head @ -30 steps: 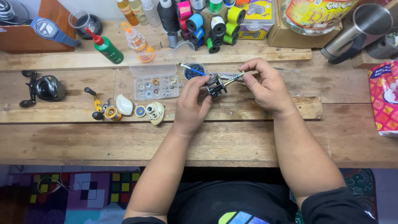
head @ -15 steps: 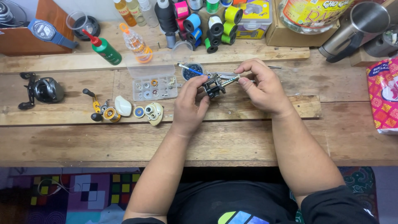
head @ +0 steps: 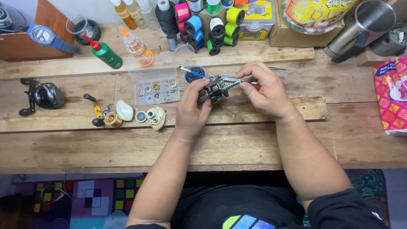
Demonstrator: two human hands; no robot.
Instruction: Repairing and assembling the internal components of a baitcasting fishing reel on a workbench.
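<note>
Seated at a wooden bench (head: 254,144), a person grips a small dark fishing-reel frame (head: 215,88) in the left hand (head: 191,108), fingers closed around its near side, just above the middle of the bench. The right hand (head: 265,90) is closed on a slim metal tool (head: 231,85), its tip set against the frame. Just behind the frame sits a small round dish of dark beads (head: 194,75) with a blue-handled pick (head: 186,70) lying across it. To the left lie a clear compartment box of small parts (head: 156,91), a cream side plate (head: 156,117), a white cover (head: 124,110) and a gold reel handle (head: 98,112). A whole black reel (head: 44,96) rests near the left edge. Thread spools (head: 214,21) and oil bottles (head: 127,38) line the far edge; a steel flask (head: 360,27) lies at the far right corner.
</note>
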